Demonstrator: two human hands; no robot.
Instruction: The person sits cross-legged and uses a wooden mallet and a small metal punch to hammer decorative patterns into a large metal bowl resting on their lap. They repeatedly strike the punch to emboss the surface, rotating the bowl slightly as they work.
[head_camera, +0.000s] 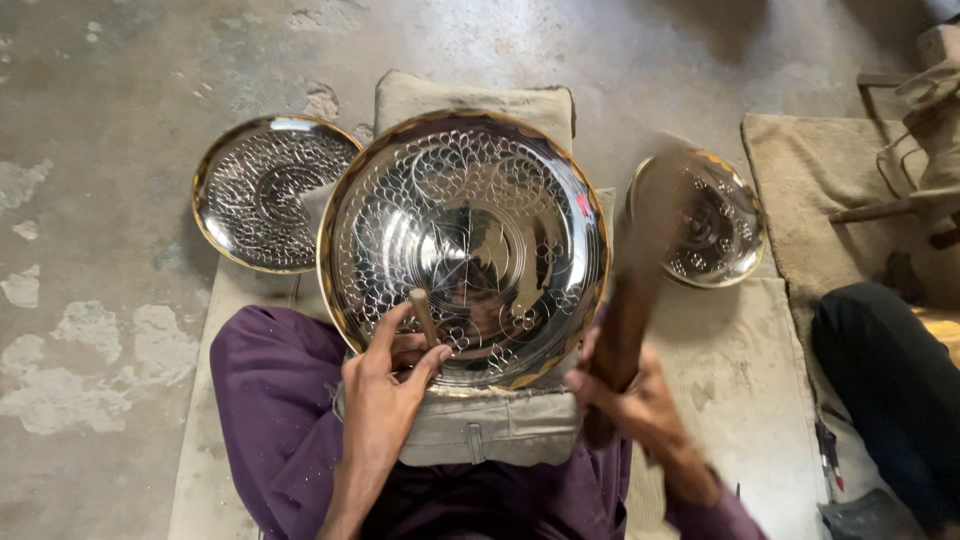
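Head view: three round metal plates, patterned with punched circles, gold rims. Large plate (465, 245) centre, propped on beige cushion (475, 100) and your lap. Second plate (268, 190) far left on concrete floor (90, 200). Third plate (712, 215) right, on beige mat (740, 370). All plates empty. Your left hand (385, 385) pinches small punch (424, 315), tip on large plate's near edge. Your right hand (635, 400) gripping wooden mallet (640, 270), blurred. No packages, labels visible.
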